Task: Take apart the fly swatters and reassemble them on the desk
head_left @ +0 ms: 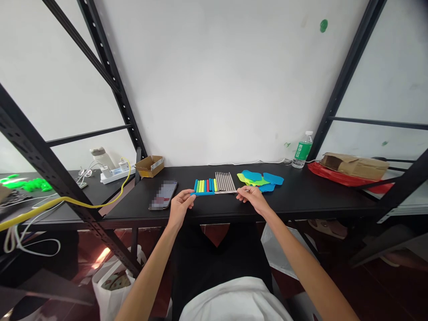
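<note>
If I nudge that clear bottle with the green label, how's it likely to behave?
The clear bottle would probably tip if pushed near its white cap, being tall on a narrow base. Its round body could then roll. The see-through plastic looks thin, so it may give when squeezed.

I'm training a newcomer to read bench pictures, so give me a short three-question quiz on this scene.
1. Whose fingers grip the blue end of the slim blue-and-silver rod: the left or the right hand's?
2. True or false: the clear plastic bottle with the green label lies on its side.
3. What lies just right of the row of slim grey rods? A: black phone; B: flat blue and yellow-green pieces; C: open brown cardboard box.

Key: 1 left hand; 2 false; 3 B.
</note>
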Tool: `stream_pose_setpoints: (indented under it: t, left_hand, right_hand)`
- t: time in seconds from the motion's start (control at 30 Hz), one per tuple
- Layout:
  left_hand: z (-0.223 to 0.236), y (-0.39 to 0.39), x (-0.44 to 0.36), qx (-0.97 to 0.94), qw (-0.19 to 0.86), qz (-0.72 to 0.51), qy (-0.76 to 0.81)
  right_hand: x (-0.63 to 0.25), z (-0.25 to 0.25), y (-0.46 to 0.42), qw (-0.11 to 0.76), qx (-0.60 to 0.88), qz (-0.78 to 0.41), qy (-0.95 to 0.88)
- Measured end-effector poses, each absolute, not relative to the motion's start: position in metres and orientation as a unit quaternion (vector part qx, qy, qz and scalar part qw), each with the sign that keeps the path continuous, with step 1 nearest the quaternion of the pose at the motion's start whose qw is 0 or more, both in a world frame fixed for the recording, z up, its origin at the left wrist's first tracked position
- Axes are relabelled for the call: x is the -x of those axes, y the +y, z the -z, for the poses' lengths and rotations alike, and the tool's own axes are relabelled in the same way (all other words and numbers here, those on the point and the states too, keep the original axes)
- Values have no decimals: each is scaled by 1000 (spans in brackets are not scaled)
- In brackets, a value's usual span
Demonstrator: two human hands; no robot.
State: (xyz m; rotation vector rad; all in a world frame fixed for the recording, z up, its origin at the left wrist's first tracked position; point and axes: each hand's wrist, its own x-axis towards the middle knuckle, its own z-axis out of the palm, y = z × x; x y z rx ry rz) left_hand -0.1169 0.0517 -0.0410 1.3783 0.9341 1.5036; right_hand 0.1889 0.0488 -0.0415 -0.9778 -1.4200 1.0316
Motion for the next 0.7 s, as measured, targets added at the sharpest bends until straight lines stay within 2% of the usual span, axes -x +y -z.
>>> stream_pose_setpoints:
  t: [0.7]
  left_hand:
    - [39, 48, 115, -594, 404, -559, 414]
  right_hand:
    - [-189, 41, 48, 521, 417, -425, -611]
